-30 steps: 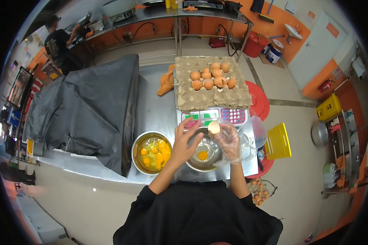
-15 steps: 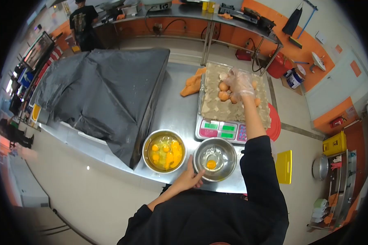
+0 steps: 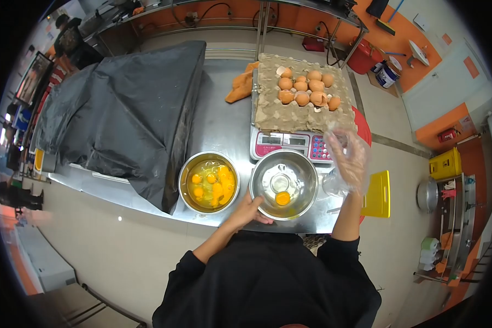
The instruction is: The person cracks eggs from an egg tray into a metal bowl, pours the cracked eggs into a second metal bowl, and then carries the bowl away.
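My left hand (image 3: 249, 211) grips the near left rim of a steel bowl (image 3: 261, 204), in which one yolk (image 3: 282, 198) lies in clear egg white. My right hand (image 3: 349, 158), in a clear plastic glove, hangs above the table to the right of that bowl, fingers apart and empty. To the left stands a second steel bowl (image 3: 182, 190) with several yolks (image 3: 217, 188). Behind the bowls, a cardboard egg tray (image 3: 279, 121) with several brown eggs and shells (image 3: 315, 86) rests on a scale (image 3: 270, 145).
A black cover (image 3: 131, 115) drapes a large object on the left. An orange cloth (image 3: 241, 85) lies beside the tray. A yellow board (image 3: 377, 195) and a red lid (image 3: 362, 127) are at the right. Another person (image 3: 72, 44) stands far back left.
My right hand has come back from the egg tray to the right of the bowl. A pale shell piece now sits at the tray's left. My left hand stays at the bowl.
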Demonstrator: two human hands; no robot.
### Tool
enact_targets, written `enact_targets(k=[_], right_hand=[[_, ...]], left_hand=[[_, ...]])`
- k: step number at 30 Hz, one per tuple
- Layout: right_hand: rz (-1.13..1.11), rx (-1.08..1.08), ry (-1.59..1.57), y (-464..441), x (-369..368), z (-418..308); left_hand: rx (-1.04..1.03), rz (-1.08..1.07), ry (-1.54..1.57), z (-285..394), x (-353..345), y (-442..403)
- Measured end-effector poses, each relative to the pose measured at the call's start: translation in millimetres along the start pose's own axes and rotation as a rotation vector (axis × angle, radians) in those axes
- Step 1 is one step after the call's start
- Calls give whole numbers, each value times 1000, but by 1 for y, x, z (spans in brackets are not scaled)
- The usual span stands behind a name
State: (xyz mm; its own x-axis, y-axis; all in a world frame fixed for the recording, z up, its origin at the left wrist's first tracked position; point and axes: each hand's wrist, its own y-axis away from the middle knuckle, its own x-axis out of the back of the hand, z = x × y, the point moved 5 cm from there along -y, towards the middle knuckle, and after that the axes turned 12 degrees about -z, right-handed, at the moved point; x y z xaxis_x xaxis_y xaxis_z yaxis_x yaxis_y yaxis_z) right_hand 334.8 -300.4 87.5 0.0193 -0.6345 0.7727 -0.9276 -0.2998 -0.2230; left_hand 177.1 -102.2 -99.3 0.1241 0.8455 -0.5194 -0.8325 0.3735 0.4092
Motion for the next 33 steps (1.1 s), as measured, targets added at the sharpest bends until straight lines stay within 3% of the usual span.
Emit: enact_targets(k=[4,5,8,10,15,18,24,26,28,30,33], right_hand=[[72,-107,-183,-1,15,6],[96,-107,-72,-11,21,4],[110,-150,-166,-49,21,6],[137,-30,-162,-98,2,44],[-71,-164,164,-218,-32,44],[-351,-147,752,-256,-71,47],[-476,-243,810,-275,-97,64],[-486,-249,813,-278,-101,66],[-491,-243,806,-279,-106,67],[-485,-234,797,-280,-109,71],[-438,-199,765,-282,-111,73]], left_hand=[[-99,102,-36,38,5,29],[-148,142,-51,47,8,39],[-259,233,-115,64,23,68],[-310,289,-136,72,35,87],[-471,538,-198,72,78,131],[-569,660,-296,88,68,153],[-560,953,-467,83,70,162],[-526,1073,-722,74,76,158],[-508,1110,-770,53,93,152],[-630,1177,-1150,45,92,150],[-794,1215,-1376,25,105,148]])
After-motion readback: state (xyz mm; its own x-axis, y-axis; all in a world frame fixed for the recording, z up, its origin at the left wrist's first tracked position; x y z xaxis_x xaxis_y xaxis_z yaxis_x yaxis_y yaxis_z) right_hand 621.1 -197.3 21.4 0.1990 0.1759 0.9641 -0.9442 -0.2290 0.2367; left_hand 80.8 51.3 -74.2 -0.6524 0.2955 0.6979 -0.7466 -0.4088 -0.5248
